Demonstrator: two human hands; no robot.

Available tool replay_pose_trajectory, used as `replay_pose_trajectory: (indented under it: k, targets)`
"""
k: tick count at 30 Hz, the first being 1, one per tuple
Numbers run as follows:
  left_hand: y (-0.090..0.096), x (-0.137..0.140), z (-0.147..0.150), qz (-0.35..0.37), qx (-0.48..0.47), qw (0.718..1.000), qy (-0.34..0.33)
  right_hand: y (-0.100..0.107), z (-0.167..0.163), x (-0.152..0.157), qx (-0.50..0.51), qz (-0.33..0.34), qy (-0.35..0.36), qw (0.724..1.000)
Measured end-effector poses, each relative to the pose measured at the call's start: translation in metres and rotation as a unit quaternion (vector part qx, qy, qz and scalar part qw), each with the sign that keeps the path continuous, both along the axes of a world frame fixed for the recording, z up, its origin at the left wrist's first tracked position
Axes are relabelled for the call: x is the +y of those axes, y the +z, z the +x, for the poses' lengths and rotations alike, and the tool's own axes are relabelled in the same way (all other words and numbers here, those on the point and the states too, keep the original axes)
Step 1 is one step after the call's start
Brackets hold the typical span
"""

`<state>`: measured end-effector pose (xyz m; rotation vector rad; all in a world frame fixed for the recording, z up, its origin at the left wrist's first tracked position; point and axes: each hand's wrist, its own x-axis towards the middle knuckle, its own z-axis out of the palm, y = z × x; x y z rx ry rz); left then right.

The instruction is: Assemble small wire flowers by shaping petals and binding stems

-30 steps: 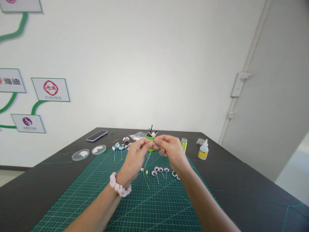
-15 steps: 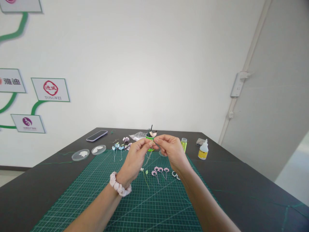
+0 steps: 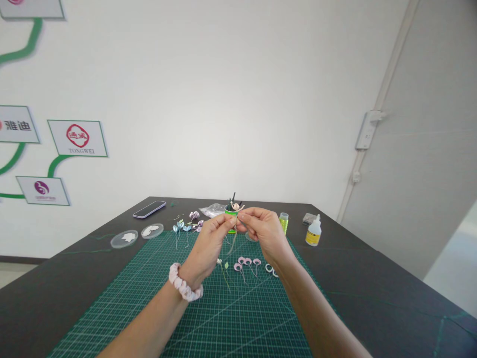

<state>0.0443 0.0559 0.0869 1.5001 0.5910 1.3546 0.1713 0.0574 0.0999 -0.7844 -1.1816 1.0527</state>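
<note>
A small pale pink flower [image 3: 237,207] stands just above my fingertips, its petals spread to both sides. My left hand [image 3: 210,238] is closed in a pinch on its thin stem. At the same spot, my right hand [image 3: 264,232] pinches with thumb and forefinger; both sets of fingertips nearly meet and cover most of the stem. A thin pale strand [image 3: 233,244] hangs below them. Beneath my hands on the green cutting mat [image 3: 208,323] lie several pink looped flower pieces [image 3: 246,262] on wire stems and a small green leaf [image 3: 226,266].
Behind my hands stands a green tub [image 3: 231,228] with dark tools. To the right are a yellow-green spool [image 3: 283,223], white rings [image 3: 269,268] and a glue bottle [image 3: 313,233]. Leftward are blue flowers [image 3: 181,227], lids with white pieces [image 3: 124,239] and a phone [image 3: 149,209].
The pink flower has turned between my fingers, so petals now show on both sides. The hanging strand has swung slightly to the right. My hands have stayed almost in place.
</note>
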Motion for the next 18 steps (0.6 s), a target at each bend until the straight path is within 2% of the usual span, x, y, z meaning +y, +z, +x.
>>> replay_pose_trajectory:
  k: [4,10,18]
  targets:
    - [0.0006,-0.0008,-0.0001,-0.011,-0.012,0.999,-0.03,-0.0013,0.0008,0.001,0.002,0.0,0.01,1.0]
    - [-0.0016,0.0024,-0.0025,-0.062,-0.026,0.99,-0.121,-0.0064,0.0031,0.0027,0.016,0.015,0.06,0.998]
    - [-0.0026,0.0044,-0.0033,-0.057,-0.034,0.987,-0.148,-0.0046,0.0024,-0.0005,0.011,0.016,0.073,0.997]
